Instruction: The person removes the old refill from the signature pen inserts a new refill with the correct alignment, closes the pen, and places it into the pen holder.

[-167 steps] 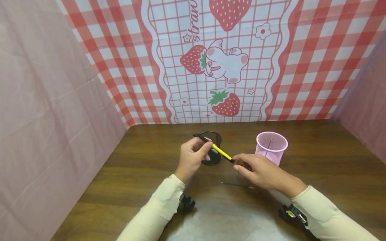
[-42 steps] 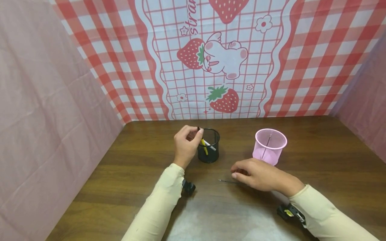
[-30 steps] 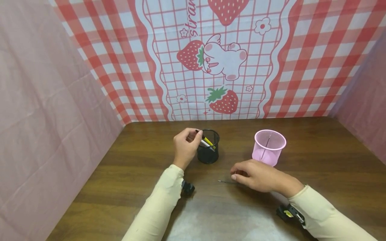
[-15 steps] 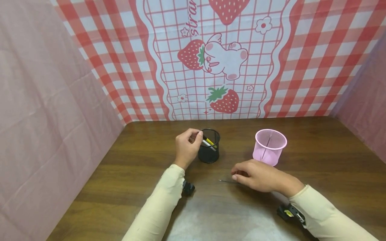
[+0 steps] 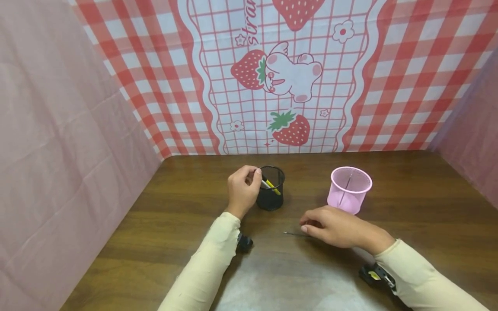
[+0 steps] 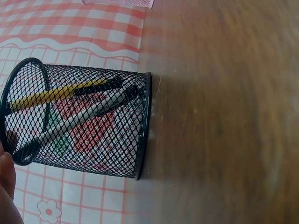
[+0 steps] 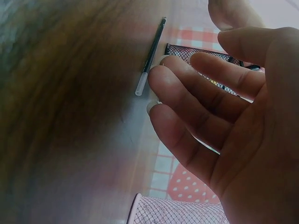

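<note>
My left hand is at the rim of a black mesh pen holder, thumb and forefinger pinching the black end of a yellow pen. This pen slants down into the holder; in the left wrist view its lower end is near the base. A white pen leans inside beside it, its dark top close to my fingertips. My right hand rests low over the table, fingers loosely bent and holding nothing. Under its fingertips lies a thin dark pen refill with a pale end.
A pink mesh pen holder stands behind my right hand with one thin rod leaning in it. The brown wooden table ends at a red-checked strawberry cloth. Pink cloth hangs at the left side.
My left hand has brought the yellow pen from between both hands into the black holder, where it went from upright to slanting. My right hand has lowered and stayed still lately.
</note>
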Tool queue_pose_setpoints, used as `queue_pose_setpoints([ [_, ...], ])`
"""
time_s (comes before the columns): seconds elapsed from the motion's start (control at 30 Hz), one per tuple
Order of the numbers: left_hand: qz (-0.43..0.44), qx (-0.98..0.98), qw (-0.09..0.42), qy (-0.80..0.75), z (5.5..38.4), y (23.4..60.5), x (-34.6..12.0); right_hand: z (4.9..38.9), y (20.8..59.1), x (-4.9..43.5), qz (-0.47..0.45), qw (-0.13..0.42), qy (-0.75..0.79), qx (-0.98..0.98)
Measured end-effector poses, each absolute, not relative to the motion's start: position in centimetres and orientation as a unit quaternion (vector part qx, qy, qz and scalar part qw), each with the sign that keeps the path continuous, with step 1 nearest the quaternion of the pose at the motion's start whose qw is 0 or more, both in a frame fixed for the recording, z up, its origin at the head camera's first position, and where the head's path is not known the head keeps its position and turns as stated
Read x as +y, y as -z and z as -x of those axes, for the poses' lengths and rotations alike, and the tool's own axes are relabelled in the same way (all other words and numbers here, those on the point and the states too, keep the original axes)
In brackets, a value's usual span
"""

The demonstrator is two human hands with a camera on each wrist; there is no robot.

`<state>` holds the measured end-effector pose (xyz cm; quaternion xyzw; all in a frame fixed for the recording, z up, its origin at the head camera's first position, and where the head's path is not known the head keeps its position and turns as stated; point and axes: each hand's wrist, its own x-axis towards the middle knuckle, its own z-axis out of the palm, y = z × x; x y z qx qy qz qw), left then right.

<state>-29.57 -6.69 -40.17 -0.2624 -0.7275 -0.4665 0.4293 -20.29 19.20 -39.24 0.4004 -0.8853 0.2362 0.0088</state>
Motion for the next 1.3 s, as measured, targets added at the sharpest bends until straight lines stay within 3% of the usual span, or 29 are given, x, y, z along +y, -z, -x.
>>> queue_pose_setpoints([
  [0.63, 0.273, -0.756, 0.405, 0.437, 29.35, 40.24, -6.83, 19.83, 39.75, 19.49, -0.388, 0.0, -0.248, -0.888],
  [1.3, 0.263, -0.763, 0.416, 0.419, 29.24, 40.12, -6.75, 19.85, 39.5, 19.4, -0.384, 0.0, -0.241, -0.891],
])
